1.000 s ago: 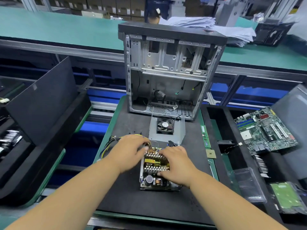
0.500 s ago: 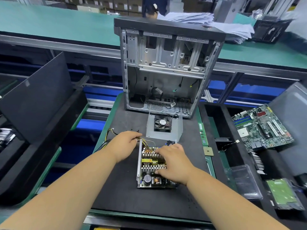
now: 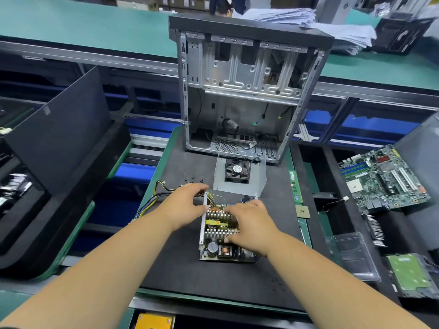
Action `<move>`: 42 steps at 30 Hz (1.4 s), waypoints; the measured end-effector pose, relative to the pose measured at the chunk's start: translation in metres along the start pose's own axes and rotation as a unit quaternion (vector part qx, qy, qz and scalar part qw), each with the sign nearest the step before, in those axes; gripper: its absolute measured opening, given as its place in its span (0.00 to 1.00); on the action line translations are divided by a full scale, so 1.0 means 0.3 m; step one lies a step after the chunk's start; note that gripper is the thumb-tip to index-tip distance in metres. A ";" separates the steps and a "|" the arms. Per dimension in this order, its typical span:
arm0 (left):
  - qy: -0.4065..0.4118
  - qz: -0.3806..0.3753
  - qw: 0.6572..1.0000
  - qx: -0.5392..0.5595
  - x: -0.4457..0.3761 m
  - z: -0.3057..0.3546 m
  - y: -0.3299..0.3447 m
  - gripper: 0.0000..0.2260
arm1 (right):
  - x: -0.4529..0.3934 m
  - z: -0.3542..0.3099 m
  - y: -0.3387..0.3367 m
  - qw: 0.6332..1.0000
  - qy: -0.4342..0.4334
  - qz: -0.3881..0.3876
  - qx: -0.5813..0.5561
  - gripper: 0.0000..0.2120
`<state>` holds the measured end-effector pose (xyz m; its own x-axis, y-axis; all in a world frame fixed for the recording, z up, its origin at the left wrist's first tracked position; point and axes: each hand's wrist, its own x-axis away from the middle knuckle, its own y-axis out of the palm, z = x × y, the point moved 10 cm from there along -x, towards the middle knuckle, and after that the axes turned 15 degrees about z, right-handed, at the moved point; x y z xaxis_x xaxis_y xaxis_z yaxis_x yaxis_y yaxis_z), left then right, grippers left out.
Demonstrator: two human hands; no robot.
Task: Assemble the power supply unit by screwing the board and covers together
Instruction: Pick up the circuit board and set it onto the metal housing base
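**PSU board being seated – a few things that could bite here**

The biggest risk, by the look of it: the board point(image 3: 221, 233) gets nudged out of line with the tray's screw holes, since it is only being pressed down and nothing appears to be screwed yet. The wire bundle point(image 3: 156, 198) could also get pinched under the tray's left wall point(image 3: 203, 224) if it isn't kept clear. Bare skin on heatsink fins and exposed parts isn't ideal either, and a slip could bend something.

As for the fingers: the left hand point(image 3: 183, 207) is set at the far left corner, fingers loosely curved over the wall's top end, thumb against the wall, wires trailing out just left of it. Whether anything is actually pinched can't be told. The right hand point(image 3: 249, 226) is laid flat over the right half of the board, fingers spread fairly wide across the fins, pressing not gripping.

The fan cover point(image 3: 238, 176) is left just beyond both hands on the worktop point(image 3: 213, 276), untouched.
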<state>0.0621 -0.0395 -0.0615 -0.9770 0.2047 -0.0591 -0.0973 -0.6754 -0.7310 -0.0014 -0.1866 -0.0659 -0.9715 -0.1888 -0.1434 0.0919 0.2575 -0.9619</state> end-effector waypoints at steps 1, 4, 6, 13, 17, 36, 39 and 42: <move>-0.001 0.004 1.000 0.004 0.001 -0.003 0.003 0.26 | -0.001 0.001 0.000 1.000 0.003 0.002 -0.002 0.38; 0.005 0.007 1.000 0.000 0.004 -0.013 0.017 0.26 | -0.005 0.007 -0.002 1.000 0.019 0.007 -0.012 0.38; 0.008 0.006 1.000 0.001 0.004 -0.021 0.025 0.26 | -0.008 0.006 -0.001 1.000 0.024 0.007 -0.010 0.38; -0.006 0.001 1.000 0.013 0.003 -0.030 0.035 0.26 | -0.008 -0.009 0.009 1.000 0.002 -0.006 0.025 0.40; -0.008 -0.004 1.000 0.008 0.002 -0.023 0.039 0.26 | -0.010 -0.009 0.008 1.000 -0.002 -0.011 0.017 0.40; 0.093 0.073 0.993 0.026 0.098 0.304 0.014 0.16 | 0.249 0.489 -0.196 0.930 0.321 0.113 -0.135 0.12; 0.112 0.057 0.992 0.032 0.119 0.373 0.076 0.16 | 0.340 0.575 -0.168 0.924 0.354 0.094 -0.112 0.11; 0.113 0.048 0.991 0.045 0.137 0.414 0.131 0.14 | 0.404 0.622 -0.134 0.923 0.371 0.064 -0.084 0.12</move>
<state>-0.0054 -0.1455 -0.0083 -0.9163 0.2829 -0.2834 -0.0326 -0.7581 -0.6513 -0.0821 -0.3967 -0.0880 -0.8435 0.5371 0.0056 0.2408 0.3874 -0.8899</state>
